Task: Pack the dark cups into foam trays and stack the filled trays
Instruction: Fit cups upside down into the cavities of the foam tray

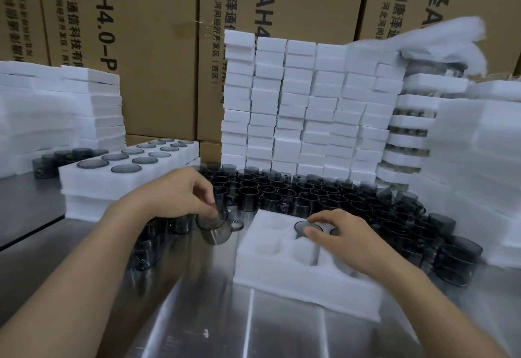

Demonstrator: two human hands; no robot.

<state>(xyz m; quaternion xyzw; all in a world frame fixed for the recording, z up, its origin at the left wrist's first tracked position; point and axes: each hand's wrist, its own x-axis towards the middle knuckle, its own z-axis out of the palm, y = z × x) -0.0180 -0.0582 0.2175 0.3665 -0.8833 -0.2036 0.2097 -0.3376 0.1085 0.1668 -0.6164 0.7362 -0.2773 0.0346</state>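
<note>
A white foam tray (284,276) with round pockets lies on the steel table in front of me. My right hand (342,235) rests on it, fingers curled over a dark cup (303,227) seated in a far pocket. To the left, my left hand (183,192) pinches the rim of a tilted dark glass cup (212,229) just above the table. Behind the tray, a field of several loose dark cups (310,191) stands upright. A filled tray (124,171) sits on another at the left.
Tall stacks of white foam blocks (298,104) rise behind the cups, with cardboard boxes (158,47) behind them. Stacked filled trays (414,109) and foam sheets (473,160) stand at the right, more foam (56,109) at the left. More cups (456,259) crowd the right edge.
</note>
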